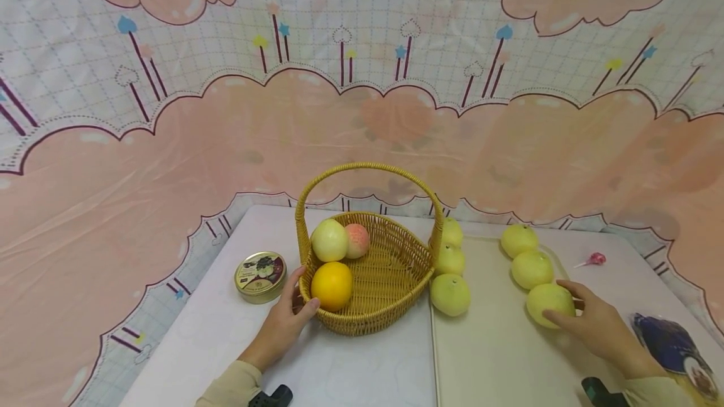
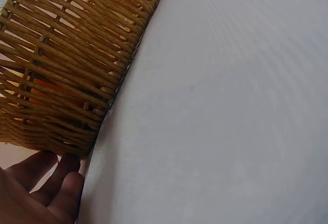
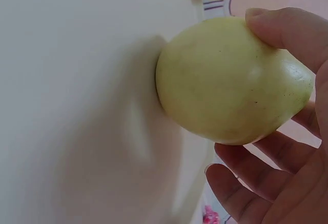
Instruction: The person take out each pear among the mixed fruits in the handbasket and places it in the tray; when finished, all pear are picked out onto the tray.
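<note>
A wicker basket (image 1: 378, 272) with a tall arched handle stands left of the tray. Inside, on its left side, lie an orange (image 1: 332, 286), a pale green fruit (image 1: 330, 240) and a peach (image 1: 357, 240). My left hand (image 1: 285, 319) holds the basket's left side, thumb at the rim; in the left wrist view its fingertips (image 2: 72, 183) are at the basket's lower edge. On the tray's right part, my right hand (image 1: 596, 325) holds a yellow-green fruit (image 3: 220, 80) between thumb and fingers. Two more yellow-green fruits (image 1: 532, 269) lie behind it.
Three more yellow-green fruits (image 1: 450, 294) line the left edge of the cream tray (image 1: 486, 363). A round tin (image 1: 261, 276) stands left of the basket. Right of the tray lie a pink lollipop (image 1: 596, 259) and a dark blue package (image 1: 667, 341). A patterned cloth (image 1: 362, 124) hangs behind.
</note>
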Available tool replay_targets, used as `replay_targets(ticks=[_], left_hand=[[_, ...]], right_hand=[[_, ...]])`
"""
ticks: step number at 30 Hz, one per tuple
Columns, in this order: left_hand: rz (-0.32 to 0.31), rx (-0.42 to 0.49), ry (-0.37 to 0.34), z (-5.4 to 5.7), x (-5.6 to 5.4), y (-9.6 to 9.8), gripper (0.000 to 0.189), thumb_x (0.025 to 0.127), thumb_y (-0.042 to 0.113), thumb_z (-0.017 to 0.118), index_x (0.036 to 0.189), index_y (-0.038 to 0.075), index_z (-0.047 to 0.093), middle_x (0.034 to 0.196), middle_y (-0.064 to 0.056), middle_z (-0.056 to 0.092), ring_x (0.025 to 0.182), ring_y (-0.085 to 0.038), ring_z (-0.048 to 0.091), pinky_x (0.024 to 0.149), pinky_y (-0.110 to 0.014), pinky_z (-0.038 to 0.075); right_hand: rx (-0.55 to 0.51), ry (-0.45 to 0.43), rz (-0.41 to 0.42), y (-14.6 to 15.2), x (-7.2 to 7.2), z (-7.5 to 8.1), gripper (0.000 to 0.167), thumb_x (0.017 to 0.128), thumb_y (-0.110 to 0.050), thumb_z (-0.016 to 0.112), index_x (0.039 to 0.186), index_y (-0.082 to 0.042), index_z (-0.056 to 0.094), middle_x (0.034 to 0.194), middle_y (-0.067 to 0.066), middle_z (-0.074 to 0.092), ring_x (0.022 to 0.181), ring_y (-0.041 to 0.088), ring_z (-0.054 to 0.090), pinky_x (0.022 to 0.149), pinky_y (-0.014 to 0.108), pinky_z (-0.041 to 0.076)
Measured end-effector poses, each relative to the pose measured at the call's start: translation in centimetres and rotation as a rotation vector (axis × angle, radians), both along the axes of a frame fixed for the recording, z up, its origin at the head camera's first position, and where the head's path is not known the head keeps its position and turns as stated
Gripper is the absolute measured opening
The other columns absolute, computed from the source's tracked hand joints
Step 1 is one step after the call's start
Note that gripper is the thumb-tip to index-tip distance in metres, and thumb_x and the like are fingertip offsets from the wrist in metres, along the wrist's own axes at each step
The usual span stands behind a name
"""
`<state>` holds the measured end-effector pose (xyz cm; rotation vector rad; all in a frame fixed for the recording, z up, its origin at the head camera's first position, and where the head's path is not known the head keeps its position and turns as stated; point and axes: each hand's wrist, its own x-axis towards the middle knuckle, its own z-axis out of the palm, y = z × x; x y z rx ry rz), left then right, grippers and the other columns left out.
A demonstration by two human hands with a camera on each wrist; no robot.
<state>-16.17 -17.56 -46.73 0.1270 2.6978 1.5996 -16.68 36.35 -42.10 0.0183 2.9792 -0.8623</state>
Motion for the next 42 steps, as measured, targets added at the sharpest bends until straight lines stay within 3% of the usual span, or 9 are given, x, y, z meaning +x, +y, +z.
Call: replay_targets(ticks=[9, 17, 24, 38, 39, 42], left_hand=[[-0.002, -0.004, 0.004, 0.0, 0.0, 0.0, 0.072, 0.101, 0.042, 0.057, 0.158, 0.023, 0.018, 0.148, -0.030, 0.042, 0.123, -0.036, 0.055, 0.104, -0.054, 0.042], [-0.001, 0.003, 0.003, 0.0, 0.0, 0.0, 0.072, 0.101, 0.041, 0.058, 0.158, 0.022, 0.018, 0.148, -0.030, 0.042, 0.122, -0.035, 0.055, 0.104, -0.054, 0.043], [0.003, 0.005, 0.007, 0.0, 0.0, 0.1, 0.072, 0.101, 0.041, 0.058, 0.158, 0.021, 0.019, 0.148, -0.030, 0.043, 0.122, -0.036, 0.055, 0.104, -0.054, 0.043], [-0.001, 0.012, 0.012, -0.2, -0.1, -0.1, 0.072, 0.101, 0.041, 0.058, 0.158, 0.022, 0.019, 0.148, -0.030, 0.042, 0.122, -0.035, 0.055, 0.104, -0.054, 0.043], [-0.002, 0.012, 0.012, -0.2, -0.1, -0.1, 0.072, 0.101, 0.041, 0.058, 0.158, 0.022, 0.019, 0.148, -0.030, 0.042, 0.123, -0.035, 0.055, 0.105, -0.054, 0.042], [-0.003, 0.012, 0.011, -0.2, -0.1, -0.1, 0.072, 0.101, 0.041, 0.058, 0.158, 0.022, 0.019, 0.148, -0.030, 0.042, 0.123, -0.036, 0.055, 0.105, -0.054, 0.042]], right_hand=[[-0.017, -0.046, -0.020, 0.4, -0.1, 0.1, 0.089, 0.093, -0.051, 0.067, 0.146, 0.011, 0.031, 0.143, 0.042, 0.036, 0.122, 0.060, 0.042, 0.091, 0.071, 0.040], [-0.040, 0.044, 0.019, 0.1, 0.2, 0.6, 0.082, 0.094, -0.042, 0.069, 0.145, 0.012, 0.033, 0.142, 0.042, 0.037, 0.121, 0.060, 0.043, 0.090, 0.070, 0.041], [-0.056, 0.031, 0.000, -0.7, 0.3, 1.7, 0.087, 0.095, -0.049, 0.065, 0.149, 0.010, 0.028, 0.143, 0.042, 0.036, 0.120, 0.059, 0.046, 0.088, 0.066, 0.047], [-0.052, 0.200, 0.059, -4.5, 1.2, 3.7, 0.075, 0.093, -0.034, 0.073, 0.144, 0.010, 0.040, 0.136, 0.039, 0.047, 0.116, 0.055, 0.051, 0.090, 0.066, 0.046], [-0.056, 0.220, 0.064, -4.8, 1.3, 3.9, 0.073, 0.093, -0.033, 0.074, 0.143, 0.010, 0.042, 0.135, 0.038, 0.049, 0.116, 0.054, 0.052, 0.090, 0.065, 0.046], [-0.075, 0.285, 0.082, -5.6, 1.4, 4.2, 0.069, 0.090, -0.029, 0.077, 0.140, 0.008, 0.047, 0.132, 0.034, 0.054, 0.116, 0.048, 0.054, 0.093, 0.040, 0.051]])
